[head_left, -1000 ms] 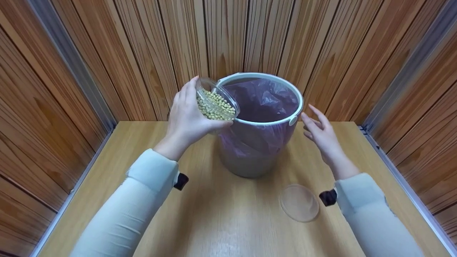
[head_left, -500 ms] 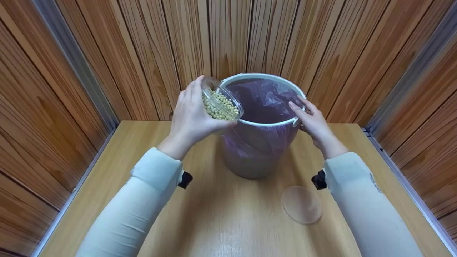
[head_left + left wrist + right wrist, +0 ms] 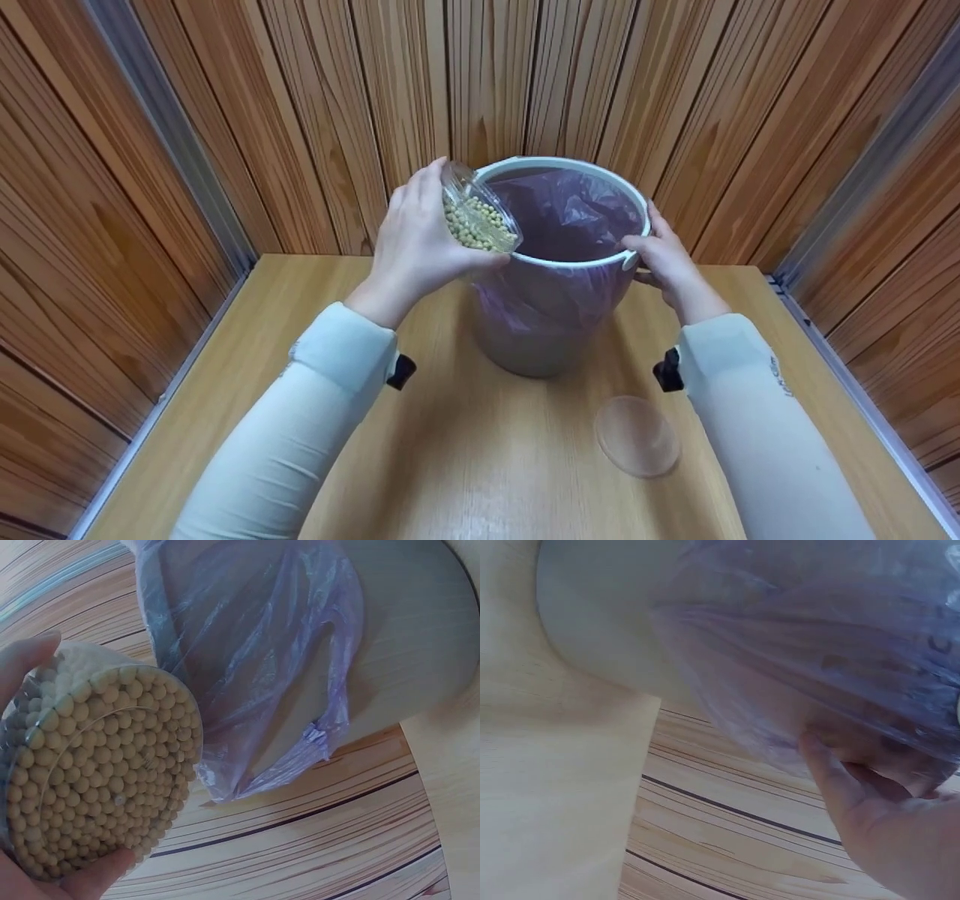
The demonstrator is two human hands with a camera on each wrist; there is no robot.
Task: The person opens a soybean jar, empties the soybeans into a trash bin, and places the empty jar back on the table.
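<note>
My left hand (image 3: 420, 236) grips a clear plastic jar (image 3: 105, 772) filled with small round pale-green dried peas (image 3: 480, 223). The jar is tilted, its mouth at the left side of the bin's rim, and the peas are heaped toward its lower lip. A grey bin (image 3: 525, 352) with a white rim ring (image 3: 570, 264) stands upright, lined with a thin purple bag (image 3: 600, 202) folded down over the outside. My right hand (image 3: 667, 262) holds the bin's right rim, thumb over the ring and other fingers on the outer side against the bag.
A round translucent lid (image 3: 637, 436) lies flat on the wooden table (image 3: 480, 465), in front of the bin and to its right. Wood-panelled walls (image 3: 480, 75) close in the back and both sides, with metal strips along the corners.
My right hand has come in from beside the bin and taken hold of its rim. The left hand keeps the jar tilted at the rim, its peas still inside.
</note>
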